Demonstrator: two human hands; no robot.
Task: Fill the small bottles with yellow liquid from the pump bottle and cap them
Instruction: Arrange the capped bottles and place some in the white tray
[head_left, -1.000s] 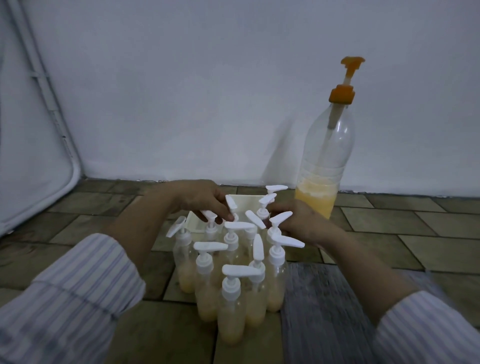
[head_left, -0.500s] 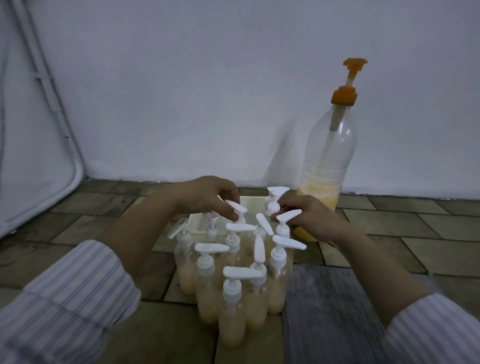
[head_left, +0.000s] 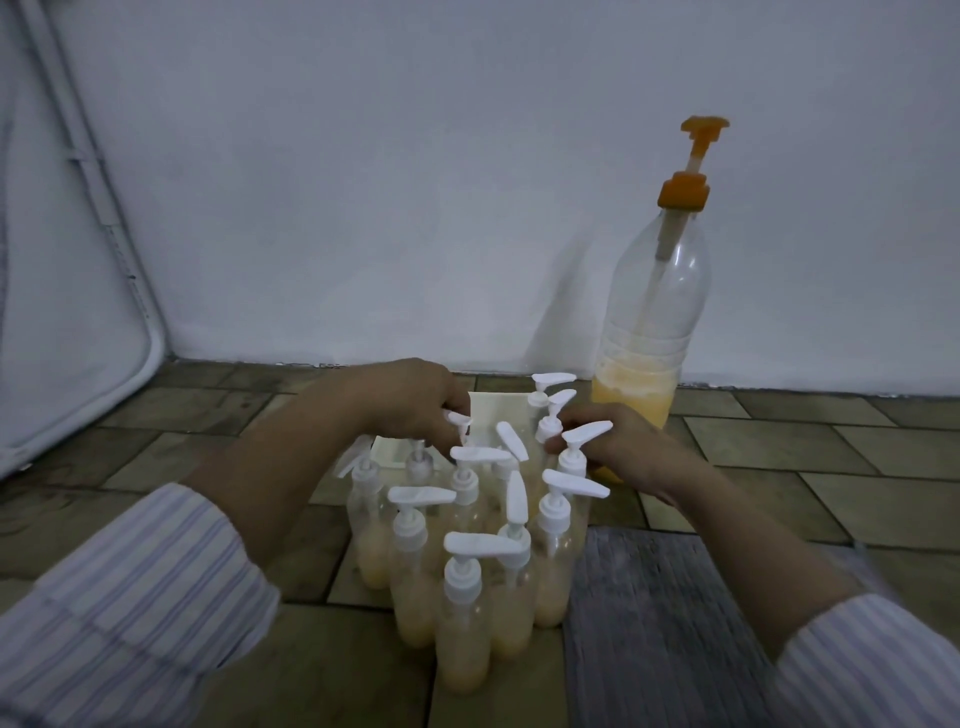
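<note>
Several small clear bottles stand clustered on the floor, each with a white pump cap and yellow liquid in its lower part. My left hand is at the back left of the cluster, its fingertips pinched on a white pump cap. My right hand is at the back right, fingers closed around the neck of a small back-row bottle. The tall clear pump bottle with an orange pump stands behind my right hand by the wall, yellow liquid in its bottom part.
A shallow white tray lies behind the cluster, partly hidden by bottles and hands. A grey mat covers the floor at right front. A white tube frame leans at the left wall. The floor is brown tile.
Both hands stay at the back of the cluster. My right hand has shifted a little right and closed on the back bottle's neck. My left hand keeps its pinch on the cap.
</note>
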